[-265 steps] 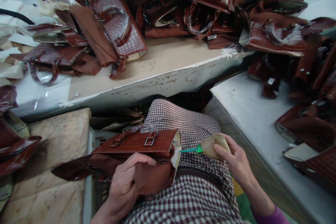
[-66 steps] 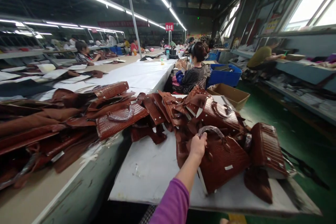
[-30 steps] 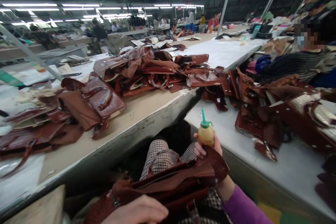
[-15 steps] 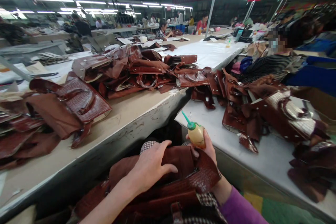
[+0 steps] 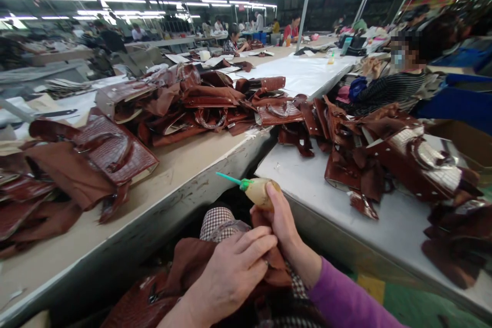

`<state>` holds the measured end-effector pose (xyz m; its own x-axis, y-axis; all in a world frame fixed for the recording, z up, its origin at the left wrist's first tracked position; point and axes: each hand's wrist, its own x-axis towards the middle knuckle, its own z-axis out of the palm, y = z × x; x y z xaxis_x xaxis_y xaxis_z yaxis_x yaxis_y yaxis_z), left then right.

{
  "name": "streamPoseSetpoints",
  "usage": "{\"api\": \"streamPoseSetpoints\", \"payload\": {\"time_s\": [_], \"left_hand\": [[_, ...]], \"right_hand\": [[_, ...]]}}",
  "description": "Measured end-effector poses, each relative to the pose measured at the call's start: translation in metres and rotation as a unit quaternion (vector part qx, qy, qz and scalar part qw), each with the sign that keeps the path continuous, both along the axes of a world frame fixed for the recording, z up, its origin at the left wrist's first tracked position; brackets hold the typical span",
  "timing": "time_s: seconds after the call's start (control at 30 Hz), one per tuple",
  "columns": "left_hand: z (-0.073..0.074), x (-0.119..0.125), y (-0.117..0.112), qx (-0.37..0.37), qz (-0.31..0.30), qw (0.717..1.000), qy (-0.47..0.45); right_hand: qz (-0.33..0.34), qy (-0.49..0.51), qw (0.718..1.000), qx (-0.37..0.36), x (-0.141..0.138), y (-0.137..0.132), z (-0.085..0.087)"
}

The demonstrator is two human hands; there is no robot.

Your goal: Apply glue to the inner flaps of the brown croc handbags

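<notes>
My right hand (image 5: 286, 223) grips a yellowish squeeze bottle (image 5: 259, 192) with a thin green nozzle that points left. Beside it, my left hand (image 5: 234, 266) has its fingers curled over the brown lining (image 5: 279, 269) of a bag, close against the right wrist. What lies under those fingers is partly hidden. The brown crocodile-patterned handbag (image 5: 138, 294) rests on my lap below both hands, with a metal fitting on its left side. Checked cloth (image 5: 217, 223) covers my knee behind it.
Brown handbags lie in a heap (image 5: 215, 102) on the left table (image 5: 200, 164) and in another pile (image 5: 353, 154) on the right-hand table (image 5: 303, 184). A co-worker in a striped top (image 5: 395, 87) sits at the right, near blue bins (image 5: 457, 100).
The bottle has tipped from upright to lying leftward in my right hand. My left hand has moved right and closed on the lining. The bag's patterned flap is no longer raised over my right wrist.
</notes>
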<state>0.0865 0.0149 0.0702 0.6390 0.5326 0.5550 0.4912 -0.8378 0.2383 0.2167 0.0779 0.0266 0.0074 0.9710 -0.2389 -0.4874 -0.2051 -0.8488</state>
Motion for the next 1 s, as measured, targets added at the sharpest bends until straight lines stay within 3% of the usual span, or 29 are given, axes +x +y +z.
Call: {"api": "streamPoseSetpoints", "payload": {"time_s": [0.1,0.2,0.33,0.43,0.5,0.57,0.7,0.77,0.87,1.0], "left_hand": [[-0.004,-0.023,0.001,-0.101,0.043,0.992,-0.069],[0.004,-0.058,0.006,-0.224,0.127,0.958,-0.129],[0.025,-0.102,0.020,-0.400,0.217,0.861,-0.226],[0.029,-0.120,0.035,-0.501,0.214,0.792,-0.277],[0.019,-0.121,0.046,-0.561,0.179,0.761,-0.271],[0.000,-0.116,0.057,-0.601,0.155,0.743,-0.252],[-0.043,-0.098,0.073,-0.629,0.145,0.727,-0.236],[-0.057,-0.092,0.076,-0.636,0.137,0.722,-0.235],[-0.065,-0.089,0.078,-0.641,0.124,0.720,-0.236],[-0.066,-0.092,0.079,-0.639,0.113,0.721,-0.243]], "right_hand": [[-0.046,0.083,0.995,0.003,0.004,0.004,0.006],[-0.041,0.124,0.991,0.022,0.032,0.006,0.011],[0.027,0.080,0.996,0.027,0.084,-0.003,0.009],[0.062,0.028,0.998,-0.010,0.111,-0.016,0.004],[0.091,-0.005,0.995,-0.034,0.120,-0.026,0.001],[0.111,-0.049,0.992,-0.040,0.124,-0.034,-0.001],[0.144,-0.175,0.974,-0.013,0.131,-0.039,-0.009],[0.163,-0.234,0.958,0.002,0.134,-0.038,-0.011],[0.184,-0.276,0.943,0.022,0.131,-0.039,-0.011],[0.194,-0.281,0.939,0.039,0.117,-0.043,-0.009]]}}
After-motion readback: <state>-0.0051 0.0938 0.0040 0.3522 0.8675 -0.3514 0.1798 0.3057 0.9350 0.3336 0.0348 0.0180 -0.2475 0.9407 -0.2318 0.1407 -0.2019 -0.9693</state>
